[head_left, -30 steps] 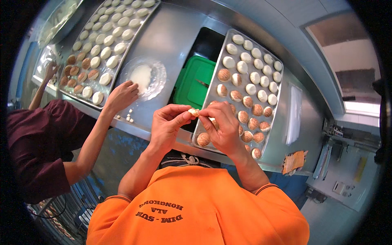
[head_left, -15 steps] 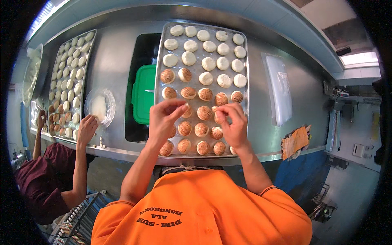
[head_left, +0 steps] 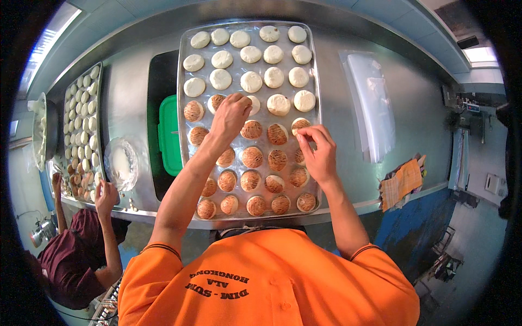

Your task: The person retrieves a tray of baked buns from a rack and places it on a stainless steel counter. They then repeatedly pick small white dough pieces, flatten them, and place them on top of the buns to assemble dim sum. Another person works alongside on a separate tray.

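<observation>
Round dough buns (head_left: 252, 81), pale and soft, sit in rows on the big shiny metal tray (head_left: 315, 163). The far rows are plain white, and the near rows have brown swirly tops. I see my left hand (head_left: 231, 113) near the middle of the tray, fingers curled down over one bun. My right hand (head_left: 318, 152) pinches a small bun by the tray's right edge. I think they squash easily and weigh little, so I'd hold them gently by the sides.
</observation>
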